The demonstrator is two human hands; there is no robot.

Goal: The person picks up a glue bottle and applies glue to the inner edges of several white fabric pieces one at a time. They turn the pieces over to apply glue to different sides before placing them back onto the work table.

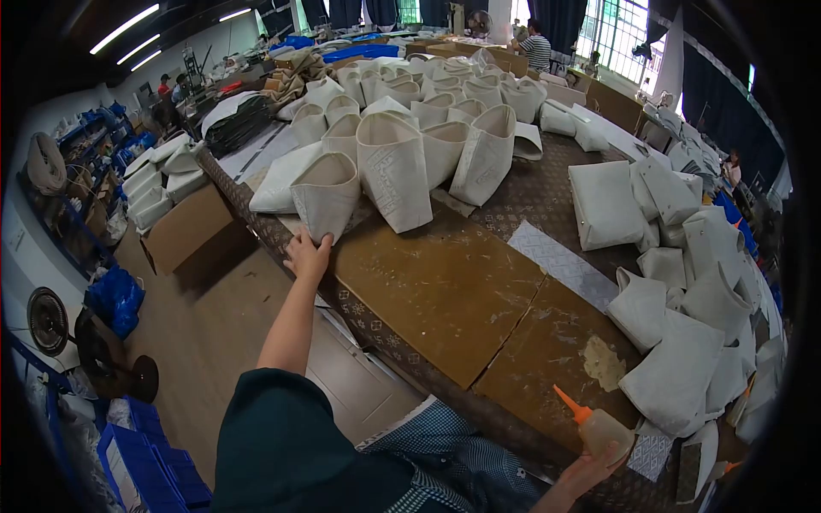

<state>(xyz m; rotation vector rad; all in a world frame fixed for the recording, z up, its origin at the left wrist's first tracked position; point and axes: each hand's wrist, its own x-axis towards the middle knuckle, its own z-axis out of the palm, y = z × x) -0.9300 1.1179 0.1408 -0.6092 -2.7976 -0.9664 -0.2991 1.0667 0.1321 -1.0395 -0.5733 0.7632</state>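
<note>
My left hand is at the table's left edge, its fingers on the lower end of a white, open-topped bag piece that stands upright. Held in my right hand, at the lower right, is a translucent glue bottle with an orange nozzle pointing up and left. Between my hands lies a brown board with a dark seam across it and a dried pale patch at its right. Next to the held piece stands another white bag piece.
Many white pieces are heaped along the right side, and more stand at the back. A patterned sheet lies beyond the board. Left of the table are a cardboard box, a fan and blue bins. People are in the background.
</note>
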